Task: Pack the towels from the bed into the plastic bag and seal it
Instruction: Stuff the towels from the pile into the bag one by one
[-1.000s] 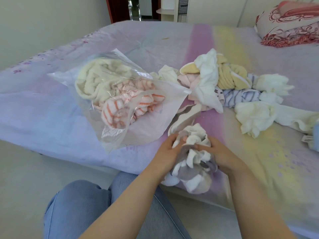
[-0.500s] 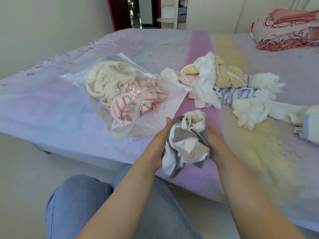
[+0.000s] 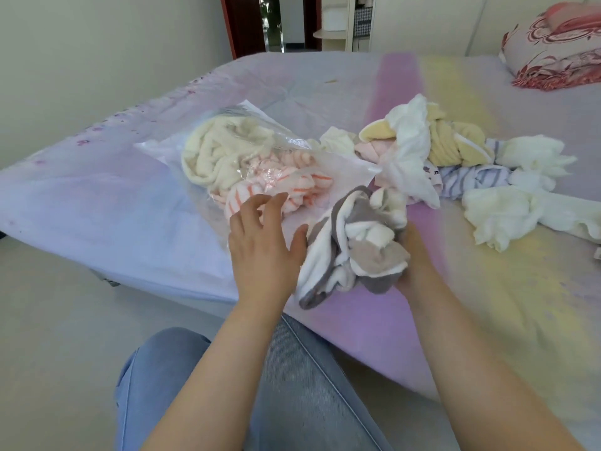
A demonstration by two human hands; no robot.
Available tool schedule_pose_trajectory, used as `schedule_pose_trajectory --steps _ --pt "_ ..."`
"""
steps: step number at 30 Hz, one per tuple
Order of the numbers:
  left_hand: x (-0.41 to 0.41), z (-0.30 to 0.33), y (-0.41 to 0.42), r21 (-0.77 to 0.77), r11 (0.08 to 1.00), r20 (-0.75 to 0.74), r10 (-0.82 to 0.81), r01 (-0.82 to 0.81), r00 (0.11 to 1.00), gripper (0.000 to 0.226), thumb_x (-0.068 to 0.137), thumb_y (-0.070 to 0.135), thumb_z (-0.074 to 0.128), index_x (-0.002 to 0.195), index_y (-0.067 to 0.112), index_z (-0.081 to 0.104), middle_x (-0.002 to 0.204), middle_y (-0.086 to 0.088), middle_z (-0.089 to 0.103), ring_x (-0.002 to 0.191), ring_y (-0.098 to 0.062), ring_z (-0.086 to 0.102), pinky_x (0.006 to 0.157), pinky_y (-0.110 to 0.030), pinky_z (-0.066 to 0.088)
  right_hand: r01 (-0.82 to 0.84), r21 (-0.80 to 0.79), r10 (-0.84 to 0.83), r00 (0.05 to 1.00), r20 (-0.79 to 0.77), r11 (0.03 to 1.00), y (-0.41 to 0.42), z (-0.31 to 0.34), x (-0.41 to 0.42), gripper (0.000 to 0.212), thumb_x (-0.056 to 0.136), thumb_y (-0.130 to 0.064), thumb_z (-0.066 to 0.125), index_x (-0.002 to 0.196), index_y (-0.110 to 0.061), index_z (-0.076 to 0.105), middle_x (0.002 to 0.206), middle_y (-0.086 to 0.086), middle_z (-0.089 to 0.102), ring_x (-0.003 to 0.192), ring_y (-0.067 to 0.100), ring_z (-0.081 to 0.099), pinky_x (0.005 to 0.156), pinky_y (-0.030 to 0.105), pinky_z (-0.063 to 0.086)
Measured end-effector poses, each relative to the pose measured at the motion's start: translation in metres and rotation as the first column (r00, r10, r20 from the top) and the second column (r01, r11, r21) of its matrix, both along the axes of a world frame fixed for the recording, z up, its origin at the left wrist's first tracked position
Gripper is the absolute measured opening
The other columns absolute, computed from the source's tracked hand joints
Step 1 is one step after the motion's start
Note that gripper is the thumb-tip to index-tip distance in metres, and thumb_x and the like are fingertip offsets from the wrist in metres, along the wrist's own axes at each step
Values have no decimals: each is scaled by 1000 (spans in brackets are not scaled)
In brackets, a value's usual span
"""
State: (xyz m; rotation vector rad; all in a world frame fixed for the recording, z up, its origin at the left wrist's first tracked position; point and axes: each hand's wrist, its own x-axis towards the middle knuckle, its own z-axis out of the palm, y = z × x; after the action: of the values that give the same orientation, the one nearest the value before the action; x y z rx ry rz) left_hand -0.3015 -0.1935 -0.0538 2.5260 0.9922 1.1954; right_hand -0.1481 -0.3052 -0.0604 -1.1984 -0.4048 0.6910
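Blue denim is covering the person's knee (image 3: 227,385) at the bed's (image 3: 487,320) edge. The right hand (image 3: 414,258) is gripping a bunched grey-and-white towel (image 3: 351,249) from beneath. The left hand (image 3: 260,236) is spreading its fingers apart over the plastic bag (image 3: 338,170), which is holding a cream towel (image 3: 221,154) and an orange-striped towel (image 3: 286,190). Loose towels (image 3: 455,157) are lying beyond, near a floral pillow (image 3: 553,50).

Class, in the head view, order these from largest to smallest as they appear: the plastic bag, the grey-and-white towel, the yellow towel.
1. Plastic bag
2. Grey-and-white towel, though it is nearer the camera
3. Yellow towel
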Motion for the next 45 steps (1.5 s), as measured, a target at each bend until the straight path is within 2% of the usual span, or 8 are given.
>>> schedule_pose_trajectory --steps 5,9,12,17,28,33,38,45 --pt "14 5 54 -31 999 -146 6 -11 989 54 84 15 60 137 22 53 119 -11 54 99 -36 56 75 -42 47 358 15 -281 704 652 934 36 -28 0 29 90 -24 60 115 -15 48 115 2 55 109 18 54 95 39 48" --pt "28 17 66 -120 990 -45 -78 72 996 37 97 22 49 133 25 60 113 -3 60 84 -27 63 66 -40 52 455 -448 328 320 889 770 47 -51 6 78 78 -69 45 136 -18 37 146 11 30 134 36 30 110 55 28" --pt "32 24 70 -95 989 16 -114 115 993 34 99 25 49 131 25 62 104 1 59 76 -19 59 64 -33 49 303 -654 546 372 751 693 42 -48 20 106 61 -80 58 146 -41 8 154 -11 -5 146 30 -6 116 55 4" --pt "40 37 74 -139 943 135 -285 303 949 31 97 23 55 126 22 66 89 11 53 68 -4 51 67 -19 45 306 -626 447 486 751 717 67 -52 17 92 69 -53 70 144 -38 19 149 5 9 138 38 21 99 51 43" --pt "30 76 76 -300 883 271 -283 360 920 24 98 30 57 87 16 75 77 -2 60 74 -4 54 67 -17 41 364 -83 -50 342 938 928 135 -3 -20 69 82 -21 60 142 -29 27 154 6 27 134 34 33 94 44 47" --pt "22 87 83 -406 815 423 -234 414 875 36 96 26 57 76 -3 64 83 -26 60 79 -11 56 74 -30 45 382 -373 308 223 925 846 207 29 -14 64 96 -27 46 150 -14 15 160 9 10 145 37 12 115 52 22" --pt "16 94 94 -418 822 438 -192 388 878 33 97 22 54 70 8 67 103 6 74 106 -2 65 87 -29 50 207 -728 636 371 676 653 232 44 -5 62 97 -19 37 152 -30 11 159 4 18 137 35 30 112 52 27" --pt "15 92 93 -440 770 543 -181 462 820 22 99 23 54 95 30 75 114 7 72 116 -5 62 103 -29 47 331 -308 255 195 947 892 233 34 -23 26 94 -8 44 120 -7 45 113 10 53 91 24 59 77 37 51"
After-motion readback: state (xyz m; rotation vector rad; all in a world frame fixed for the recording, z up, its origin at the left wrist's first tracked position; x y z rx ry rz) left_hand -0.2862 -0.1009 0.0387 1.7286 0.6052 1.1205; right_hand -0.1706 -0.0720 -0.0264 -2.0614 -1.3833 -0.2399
